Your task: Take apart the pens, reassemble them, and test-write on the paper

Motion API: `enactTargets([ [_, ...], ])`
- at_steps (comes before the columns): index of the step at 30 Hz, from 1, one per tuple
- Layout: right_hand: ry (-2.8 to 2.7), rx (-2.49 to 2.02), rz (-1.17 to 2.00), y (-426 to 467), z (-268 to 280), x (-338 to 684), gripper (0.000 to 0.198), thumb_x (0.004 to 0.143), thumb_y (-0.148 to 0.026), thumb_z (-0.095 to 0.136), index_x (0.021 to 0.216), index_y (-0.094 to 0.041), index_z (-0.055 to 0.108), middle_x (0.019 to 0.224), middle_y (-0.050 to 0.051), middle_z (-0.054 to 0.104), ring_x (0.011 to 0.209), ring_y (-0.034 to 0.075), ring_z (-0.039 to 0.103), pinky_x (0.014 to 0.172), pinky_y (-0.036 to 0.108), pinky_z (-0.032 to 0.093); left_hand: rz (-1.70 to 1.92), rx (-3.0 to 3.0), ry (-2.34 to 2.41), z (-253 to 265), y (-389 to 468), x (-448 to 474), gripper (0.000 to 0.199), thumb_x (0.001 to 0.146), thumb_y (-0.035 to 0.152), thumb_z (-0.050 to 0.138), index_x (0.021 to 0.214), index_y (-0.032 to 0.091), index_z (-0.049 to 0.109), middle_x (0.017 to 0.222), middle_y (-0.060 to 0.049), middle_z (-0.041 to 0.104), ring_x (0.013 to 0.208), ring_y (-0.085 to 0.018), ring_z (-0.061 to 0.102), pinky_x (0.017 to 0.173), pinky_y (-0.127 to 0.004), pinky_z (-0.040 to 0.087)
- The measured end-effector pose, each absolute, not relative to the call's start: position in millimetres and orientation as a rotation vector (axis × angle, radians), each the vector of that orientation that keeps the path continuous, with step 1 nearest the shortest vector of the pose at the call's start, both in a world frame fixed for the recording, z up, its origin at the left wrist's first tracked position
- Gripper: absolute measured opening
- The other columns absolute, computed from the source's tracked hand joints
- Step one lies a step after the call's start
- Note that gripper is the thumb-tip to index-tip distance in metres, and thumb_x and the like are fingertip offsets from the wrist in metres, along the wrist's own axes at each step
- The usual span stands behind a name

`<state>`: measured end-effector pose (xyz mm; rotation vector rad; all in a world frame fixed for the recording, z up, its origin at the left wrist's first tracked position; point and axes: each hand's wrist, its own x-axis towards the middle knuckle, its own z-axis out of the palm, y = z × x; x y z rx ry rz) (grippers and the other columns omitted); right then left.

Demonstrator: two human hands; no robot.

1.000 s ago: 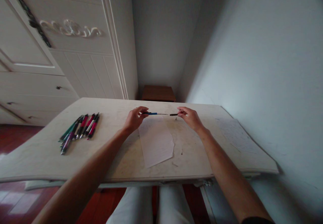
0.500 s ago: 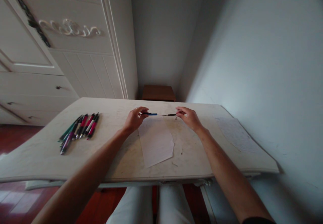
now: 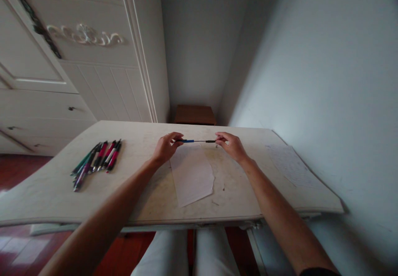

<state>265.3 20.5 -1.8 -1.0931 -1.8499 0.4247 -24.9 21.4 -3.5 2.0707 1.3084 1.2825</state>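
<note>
My left hand (image 3: 169, 145) pinches a blue pen barrel (image 3: 188, 141) above the far part of the table. From the barrel's right end a thin refill (image 3: 200, 141) sticks out. Its other end runs into a short black pen part (image 3: 210, 141), which my right hand (image 3: 230, 144) holds between thumb and fingers. The pieces lie in one level line between both hands. Below them a torn-edged white paper sheet (image 3: 194, 178) lies on the table.
Several pens (image 3: 98, 158) in green, purple, pink and black lie in a bunch on the left of the white table (image 3: 146, 203). A written-on sheet (image 3: 292, 166) lies at the right. A wall (image 3: 326, 81) borders the right side; a brown box-like piece (image 3: 195, 114) stands behind.
My right hand has moved slightly left with the black part, so a little less of the thin refill shows between the two pieces. My left hand stays almost still.
</note>
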Motion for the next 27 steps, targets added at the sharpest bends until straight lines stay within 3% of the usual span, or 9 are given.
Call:
enactTargets([
  [21, -1.68, -0.982, 0.776, 11, -17, 235, 0.037, 0.078, -0.03, 0.07, 0.112, -0.017, 0.068, 0.097, 0.008, 0.074, 0.088, 0.019, 0.07, 0.085, 0.035, 0.055, 1.302, 1.98, 1.15, -3, 13, -15, 0.025, 0.072, 0.027, 0.071, 0.094, 0.016, 0.069, 0.087, -0.006, 0.074, 0.076, -0.019, 0.067, 0.071, -0.031, 0.053],
  [27, -1.658, -0.975, 0.822, 12, -16, 235, 0.034, 0.079, -0.034, 0.069, 0.109, -0.017, 0.069, 0.091, 0.007, 0.073, 0.08, 0.017, 0.069, 0.081, 0.033, 0.056, 1.328, 1.975, 1.137, -3, 10, -11, 0.023, 0.071, 0.027, 0.071, 0.091, 0.017, 0.07, 0.087, -0.006, 0.074, 0.074, -0.018, 0.066, 0.072, -0.031, 0.054],
])
